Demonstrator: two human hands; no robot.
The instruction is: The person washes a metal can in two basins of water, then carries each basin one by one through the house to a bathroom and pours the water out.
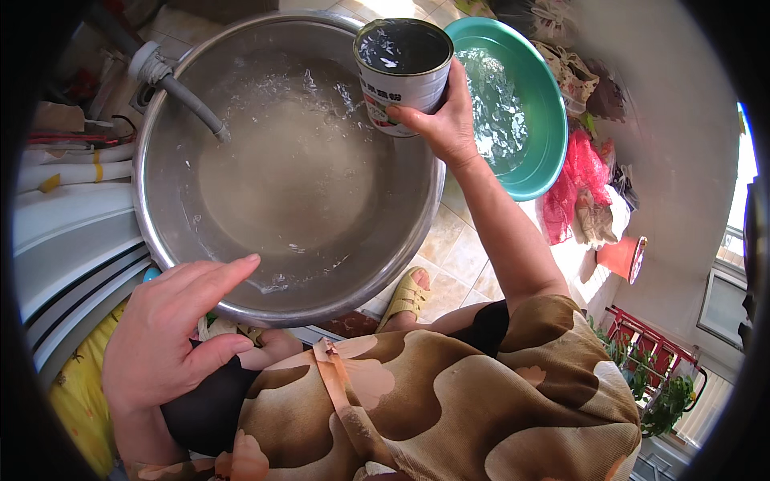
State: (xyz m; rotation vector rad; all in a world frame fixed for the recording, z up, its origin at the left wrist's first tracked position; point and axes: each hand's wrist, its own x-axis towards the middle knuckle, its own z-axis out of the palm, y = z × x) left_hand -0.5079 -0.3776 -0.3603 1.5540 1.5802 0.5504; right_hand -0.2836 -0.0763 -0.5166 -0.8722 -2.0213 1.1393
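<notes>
My right hand (442, 117) grips a white metal can (400, 90) by its side. Water fills the can nearly to the rim, and its wall bears printed writing. It is held upright over the right edge of a large round stainless steel tub (430, 222). Cloudy water (289, 174) stands in the tub, with ripples on its surface. My left hand (174, 324) hovers by the tub's near left rim, holding nothing, thumb apart from the fingers. Behind the can, to the right, is a green plastic basin (550, 138) with clear water in it.
A grey hose (192, 105) hooks over the tub's left rim. Plastic bags and a pink mesh bag (577, 174) lie along the right wall, near an orange bucket (619, 258). My sandalled foot (409, 294) rests on the floor tiles (448, 240). White panels (78, 210) crowd the left side.
</notes>
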